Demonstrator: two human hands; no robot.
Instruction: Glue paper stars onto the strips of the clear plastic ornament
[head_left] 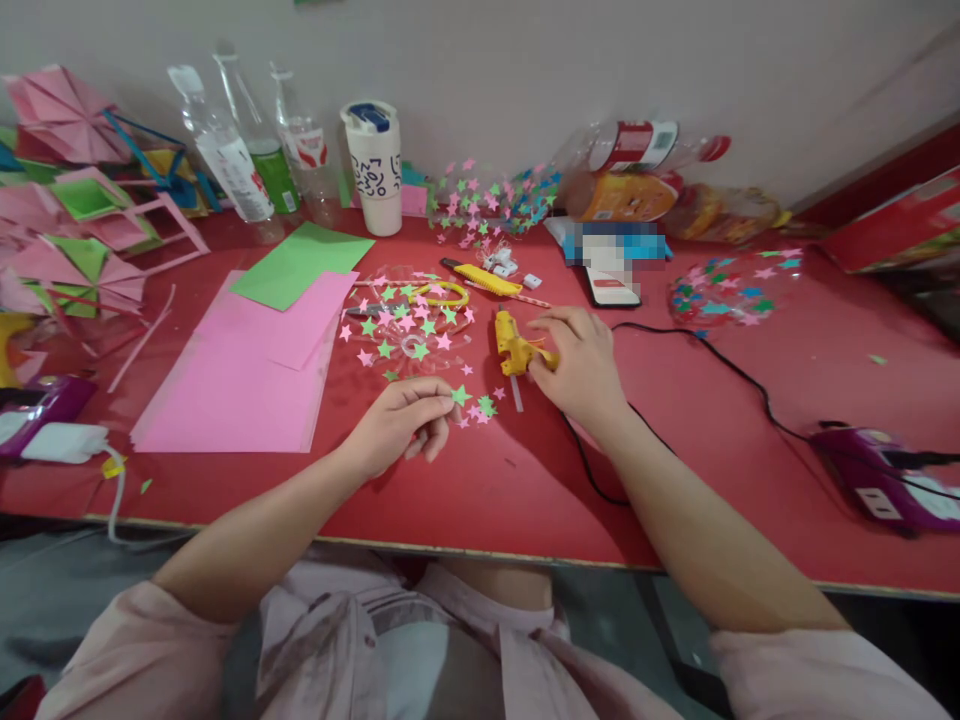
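My left hand [409,418] pinches a green paper star [460,396] between thumb and forefinger, over the red table. Just beyond its fingertips lies a small group of loose pink and green stars [480,410]. My right hand [581,365] has its thumb and fingers around the handle of a yellow hot glue gun [514,345]. The gun's nozzle points away from me, and a clear glue stick [517,393] sticks out of its back. Left of the gun rests a clear plastic piece with flared strips [411,345], dotted with pink and green stars; yellow-handled scissors [450,294] lie by it.
Pink paper sheets [232,380] and a green sheet [304,265] lie to the left. A yellow cutter [487,279], a phone [611,275], a white tumbler [373,170] and several bottles stand or lie behind. A black cord [739,375] runs to a purple power strip [874,475].
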